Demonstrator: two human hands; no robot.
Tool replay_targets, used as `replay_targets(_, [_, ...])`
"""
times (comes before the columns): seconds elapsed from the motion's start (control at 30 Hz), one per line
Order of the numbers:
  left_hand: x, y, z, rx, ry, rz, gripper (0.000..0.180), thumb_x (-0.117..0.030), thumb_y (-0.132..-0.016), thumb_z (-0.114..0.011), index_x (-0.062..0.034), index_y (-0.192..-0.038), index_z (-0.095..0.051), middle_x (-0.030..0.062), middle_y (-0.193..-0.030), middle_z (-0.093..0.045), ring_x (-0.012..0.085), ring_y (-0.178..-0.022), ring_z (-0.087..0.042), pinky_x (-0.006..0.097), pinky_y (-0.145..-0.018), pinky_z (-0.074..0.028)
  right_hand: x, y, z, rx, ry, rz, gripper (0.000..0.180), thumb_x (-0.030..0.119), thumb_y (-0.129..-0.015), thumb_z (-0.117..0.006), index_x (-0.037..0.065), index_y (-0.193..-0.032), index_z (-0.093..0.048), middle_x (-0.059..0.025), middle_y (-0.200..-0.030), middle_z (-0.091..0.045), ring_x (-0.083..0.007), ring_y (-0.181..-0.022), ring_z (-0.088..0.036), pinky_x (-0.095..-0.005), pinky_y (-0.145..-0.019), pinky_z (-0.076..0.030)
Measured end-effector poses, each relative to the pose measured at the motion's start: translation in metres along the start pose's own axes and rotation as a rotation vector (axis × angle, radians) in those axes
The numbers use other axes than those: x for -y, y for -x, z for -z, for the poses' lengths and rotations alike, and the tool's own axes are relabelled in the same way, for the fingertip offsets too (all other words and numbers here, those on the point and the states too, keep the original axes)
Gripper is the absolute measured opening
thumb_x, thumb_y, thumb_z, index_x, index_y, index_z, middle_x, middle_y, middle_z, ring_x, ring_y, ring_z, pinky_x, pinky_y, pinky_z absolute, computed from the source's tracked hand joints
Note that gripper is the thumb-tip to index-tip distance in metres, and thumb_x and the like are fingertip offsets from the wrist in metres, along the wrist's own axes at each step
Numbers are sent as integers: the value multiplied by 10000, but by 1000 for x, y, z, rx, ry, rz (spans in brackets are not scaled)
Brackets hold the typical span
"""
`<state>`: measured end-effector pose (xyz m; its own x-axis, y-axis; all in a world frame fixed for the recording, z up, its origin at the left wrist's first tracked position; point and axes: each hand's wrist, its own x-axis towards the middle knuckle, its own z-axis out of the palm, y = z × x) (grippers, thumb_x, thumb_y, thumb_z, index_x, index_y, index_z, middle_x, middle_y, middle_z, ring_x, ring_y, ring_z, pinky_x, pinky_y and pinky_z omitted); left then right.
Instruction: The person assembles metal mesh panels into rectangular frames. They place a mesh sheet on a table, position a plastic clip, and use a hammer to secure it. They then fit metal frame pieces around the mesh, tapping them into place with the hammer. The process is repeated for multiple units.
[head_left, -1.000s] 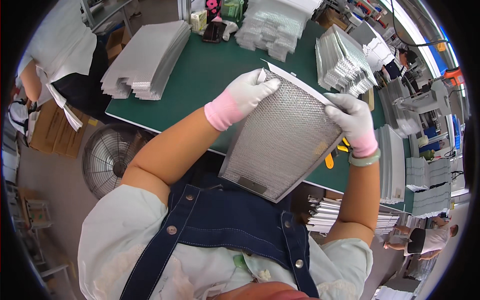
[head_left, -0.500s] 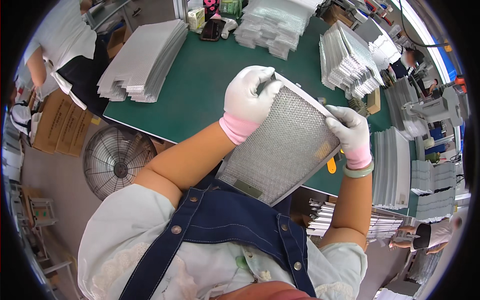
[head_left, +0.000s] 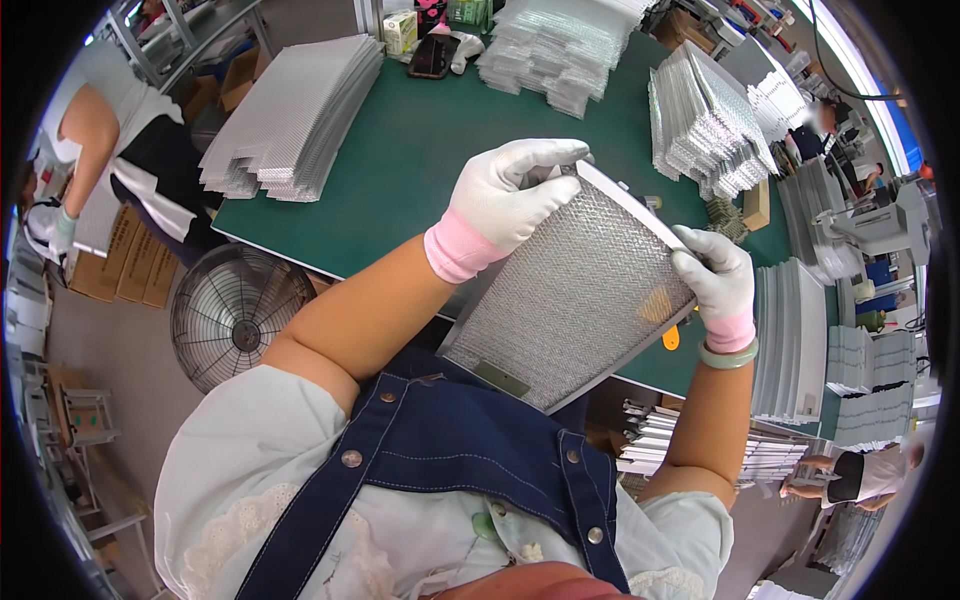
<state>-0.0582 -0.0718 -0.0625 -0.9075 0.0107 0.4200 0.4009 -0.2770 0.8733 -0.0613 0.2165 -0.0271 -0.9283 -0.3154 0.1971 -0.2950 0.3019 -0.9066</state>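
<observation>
From my station I see the left grip [head_left: 503, 195] and right grip [head_left: 722, 278] in white knit gloves, each ending in a ribbed pink cuff [head_left: 462, 250]. A smooth, pale green bangle [head_left: 728, 356] circles the right wrist, just nearer than its cuff. I make out a loose, pale shirt [head_left: 255, 440] with short, full sleeves and cream lace trim [head_left: 235, 525]. Over it sits a navy bib [head_left: 470, 430] with pale stitching, its two wide straps [head_left: 318, 505] bearing round metal buttons [head_left: 351, 459]. A translucent green oval [head_left: 483, 525] shows at the chest.
</observation>
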Motion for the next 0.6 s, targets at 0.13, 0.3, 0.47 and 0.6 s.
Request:
replay_targets(0.13, [-9, 4, -5, -22, -49, 25, 343, 26, -875, -687, 21, -1209, -610, 49, -1070, -662, 48, -817, -597, 191, -731, -510, 0, -1, 1, 18, 63, 14, 309, 1, -843, -749, -27, -1146, -692, -37, -1016, -712, -78, -898, -638, -221, -831, -503])
replay_targets(0.3, [-9, 5, -4, 16, -139, 31, 321, 8, -872, -698, 26, -1176, -594, 57, -1075, -647, 34, -791, -582, 185, -701, -499, 6, 3, -2, -5, 236, 71, 324, 63, -841, -757, -24, -1145, -688, -60, -960, -718, -112, -858, -653, -250, -789, -511])
replay_targets(0.47, [2, 1, -5, -12, -229, 7, 330, 22, -873, -684, 24, -1181, -564, 62, -1064, -636, 69, -869, -610, 215, -768, -517, 44, -16, -45, -123, 737, 541, 339, 238, -896, -687, -6, -1129, -673, -172, -903, -691, -309, -828, -672, -381, -766, -530])
replay_targets(0.6, [-10, 2, -11, -8, -259, 26, 378, 26, -861, -687, 30, -1209, -539, 69, -1091, -620, 93, -981, -605, 241, -847, -510, 33, -35, -80, -203, 859, 514, 247, 310, -904, -659, 99, -1026, -698, -119, -788, -661, -316, -743, -658, -404, -665, -518])
